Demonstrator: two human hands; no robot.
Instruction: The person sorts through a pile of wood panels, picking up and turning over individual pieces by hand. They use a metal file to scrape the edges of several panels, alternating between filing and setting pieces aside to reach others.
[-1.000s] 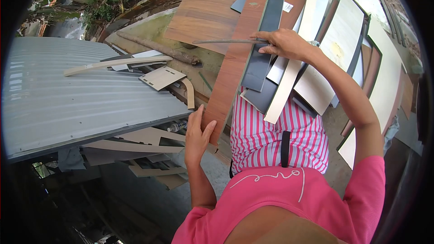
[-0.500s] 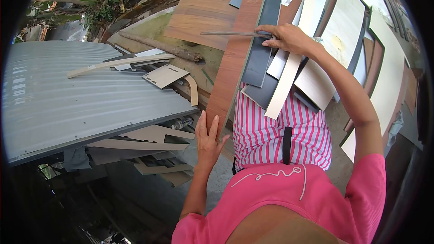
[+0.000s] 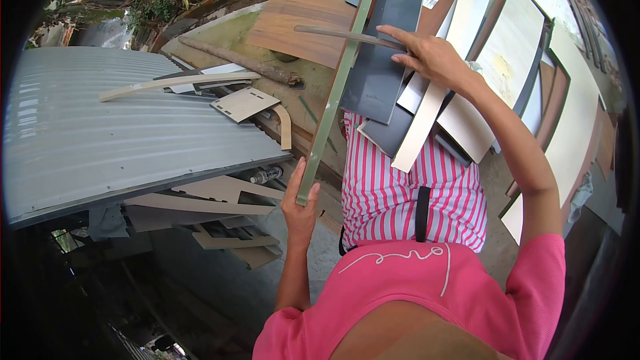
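My left hand (image 3: 300, 203) grips the near end of a long narrow wooden board (image 3: 328, 117). The board stands on edge, its green edge facing up at me. In my right hand (image 3: 433, 60) is a thin, dark, blade-like strip (image 3: 333, 33) that points left across the board; its held end is hidden by my fingers. Below that hand lies a dark grey panel (image 3: 383, 73), sloping over my lap. Beside it on my lap is a pale narrow strip (image 3: 423, 120), among several white and dark offcuts.
At left is a corrugated metal sheet (image 3: 120, 133) with a curved pale strip (image 3: 180, 85) and a slotted panel (image 3: 245, 102) on it. A wide wood-grain board (image 3: 300, 13) lies ahead. Long panels (image 3: 507, 40) are stacked at right. A plastic bottle (image 3: 267, 175) lies near my left hand.
The long board has turned from showing its reddish-brown face to standing on its green edge. My left hand has shifted its hold around the end. The dark panel beside it shows more widely.
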